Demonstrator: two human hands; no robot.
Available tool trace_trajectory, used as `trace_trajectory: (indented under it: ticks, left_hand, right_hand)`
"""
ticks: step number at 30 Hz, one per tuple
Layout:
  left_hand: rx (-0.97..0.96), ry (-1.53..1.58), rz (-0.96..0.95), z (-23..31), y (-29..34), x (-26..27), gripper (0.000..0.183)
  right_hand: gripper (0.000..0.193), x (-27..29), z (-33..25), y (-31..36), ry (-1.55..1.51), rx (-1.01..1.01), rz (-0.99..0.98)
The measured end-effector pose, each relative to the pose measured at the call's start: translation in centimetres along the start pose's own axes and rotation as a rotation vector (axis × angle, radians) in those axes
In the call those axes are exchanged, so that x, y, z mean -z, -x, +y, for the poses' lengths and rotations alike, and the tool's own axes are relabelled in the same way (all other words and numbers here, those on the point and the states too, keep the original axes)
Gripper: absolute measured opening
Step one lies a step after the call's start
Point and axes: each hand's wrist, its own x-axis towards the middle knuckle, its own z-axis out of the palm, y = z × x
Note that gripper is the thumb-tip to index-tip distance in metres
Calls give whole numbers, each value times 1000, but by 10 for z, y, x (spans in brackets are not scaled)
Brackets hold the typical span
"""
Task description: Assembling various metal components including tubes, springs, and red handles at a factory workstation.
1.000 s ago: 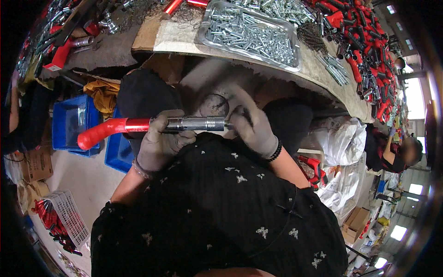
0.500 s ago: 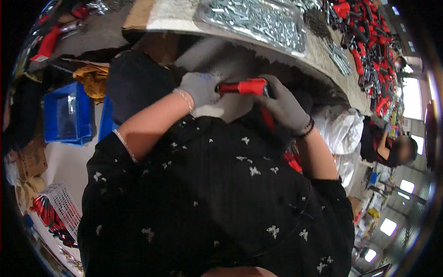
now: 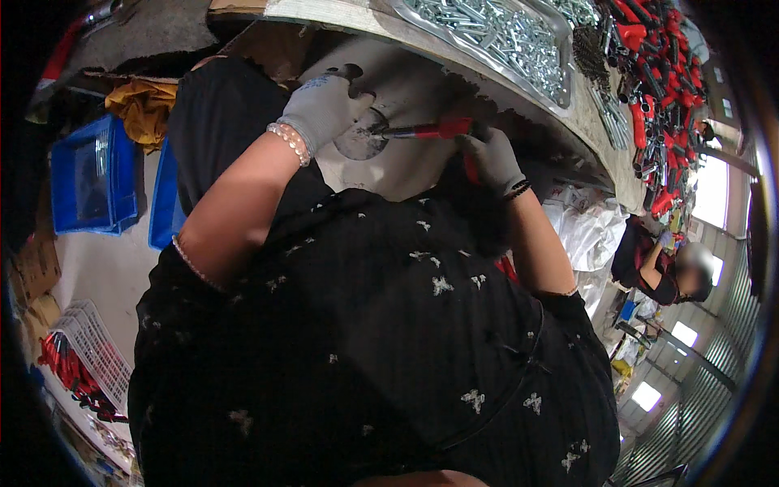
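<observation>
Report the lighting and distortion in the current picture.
Head view: the workbench edge bows with fisheye distortion; head view: the window at right glares white; head view: the red tool at the right hand is bright on top, dimmer below.

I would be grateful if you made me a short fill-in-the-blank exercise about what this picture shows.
1. The left hand and right hand are both covered by ____.
2. The right hand holds a tool coloured dark and ____.
3. The pale beaded bracelet circles the ____ wrist.
4. The bins at the person's left are coloured ____.

Missing words: gloves; red; left; blue.
</observation>
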Motion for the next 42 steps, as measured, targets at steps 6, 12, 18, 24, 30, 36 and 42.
trace_trajectory:
  ticks: [6,12,18,24,30,36,42]
  left_hand:
    - [-12,9,-25,7,0,2,58]
    - [-18,0,-46,3,-2,3,56]
    - [-74,-138,-138,-9,-13,1,50]
    - [-131,57,138,-14,-22,-18,47]
    - [-387,-348,-232,51,-13,-9,61]
    - [-671,9,-184,55,-126,-133,71]
    - [-760,-151,-325,66,-137,-109,71]
  right_hand:
    - [42,-12,25,-28,335,295,85]
    - [33,-25,28,-46,377,276,34]
    - [45,4,14,-30,560,232,-121]
    - [34,-13,33,-55,753,577,49]
    - [32,-20,-33,-22,600,236,-315]
    - [50,-123,26,-82,831,342,-69]
    - [61,-85,-10,-92,644,177,-395]
